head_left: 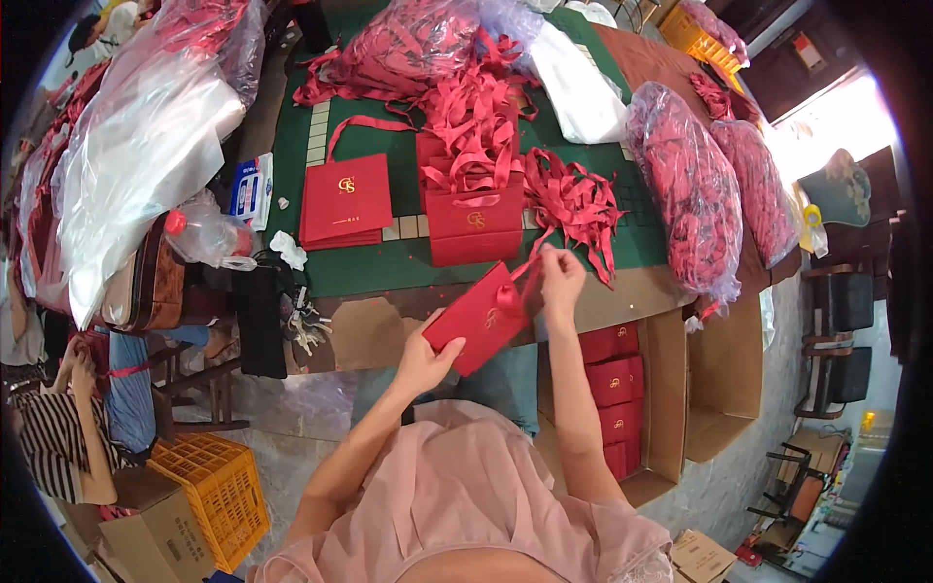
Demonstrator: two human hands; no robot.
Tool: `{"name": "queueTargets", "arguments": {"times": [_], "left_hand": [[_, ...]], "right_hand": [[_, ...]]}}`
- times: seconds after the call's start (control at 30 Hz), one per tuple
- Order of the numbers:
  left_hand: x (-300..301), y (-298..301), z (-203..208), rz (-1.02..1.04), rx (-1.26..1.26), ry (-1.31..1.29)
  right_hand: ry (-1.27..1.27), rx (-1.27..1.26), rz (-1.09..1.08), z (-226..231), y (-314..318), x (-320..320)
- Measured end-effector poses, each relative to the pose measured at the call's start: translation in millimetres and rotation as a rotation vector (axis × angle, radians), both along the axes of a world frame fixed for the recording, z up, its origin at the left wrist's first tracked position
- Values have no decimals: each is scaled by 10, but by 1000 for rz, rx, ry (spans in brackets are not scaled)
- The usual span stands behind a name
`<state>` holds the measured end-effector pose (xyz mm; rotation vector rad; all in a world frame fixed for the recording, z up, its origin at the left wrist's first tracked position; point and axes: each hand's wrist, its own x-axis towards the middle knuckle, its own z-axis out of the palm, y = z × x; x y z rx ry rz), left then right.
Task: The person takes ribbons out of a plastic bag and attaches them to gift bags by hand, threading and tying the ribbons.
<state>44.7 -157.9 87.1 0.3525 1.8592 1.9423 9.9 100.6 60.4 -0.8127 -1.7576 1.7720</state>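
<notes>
A red paper gift bag (478,338) with a gold emblem is held tilted over the table's near edge. My left hand (428,356) is closed on its lower left corner, thumb on the front. At the bag's upper right end, my right hand (562,280) pinches a red ribbon (528,269) that runs to the bag; the fingertips partly hide it. Just beyond stands a row of red bags (474,233) topped with ribbon loops. Left of that row lies a stack of flat red bags (342,199). A loose heap of red ribbons (575,206) lies to the right.
Plastic-wrapped red bundles (685,194) lie at the table's right. An open cardboard box (665,398) below holds several red bags. At left are clear plastic sheeting (146,146), a plastic bottle (209,233) and a yellow crate (209,496). A person in a striped top (63,442) sits nearby.
</notes>
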Motion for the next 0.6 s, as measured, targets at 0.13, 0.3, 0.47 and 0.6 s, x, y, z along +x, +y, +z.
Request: {"name": "queueTargets", "arguments": {"times": [0.13, 0.3, 0.47, 0.6], "left_hand": [[51, -116, 141, 3, 8, -59], [5, -353, 278, 100, -103, 50], [-95, -555, 758, 364, -282, 625], [10, -595, 666, 232, -583, 1018]], "right_hand": [[-48, 4, -16, 169, 74, -14], [-3, -164, 247, 255, 11, 27], [-85, 348, 128, 167, 238, 230], [-185, 456, 177, 228, 100, 337]]}}
